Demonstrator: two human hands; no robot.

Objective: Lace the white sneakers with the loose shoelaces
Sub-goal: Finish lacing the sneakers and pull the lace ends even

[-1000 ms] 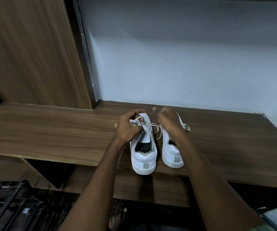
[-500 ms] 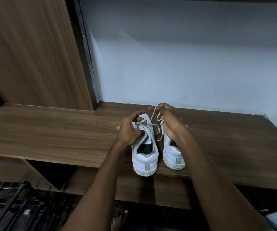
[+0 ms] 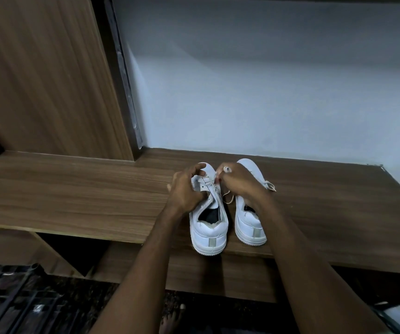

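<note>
Two white sneakers side by side at the wooden bench's (image 3: 73,189) front edge, heels toward camera. Left sneaker (image 3: 209,227) gripped at its lace area by the left hand (image 3: 186,191), fingers curled. Right hand (image 3: 238,180) pinches the shoelace (image 3: 227,197) above it, over the right sneaker (image 3: 250,225). Bluish wall (image 3: 266,92) behind.

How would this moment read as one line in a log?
left hand: grips left sneaker | right hand: pinches shoelace | lacing unfinished
</note>
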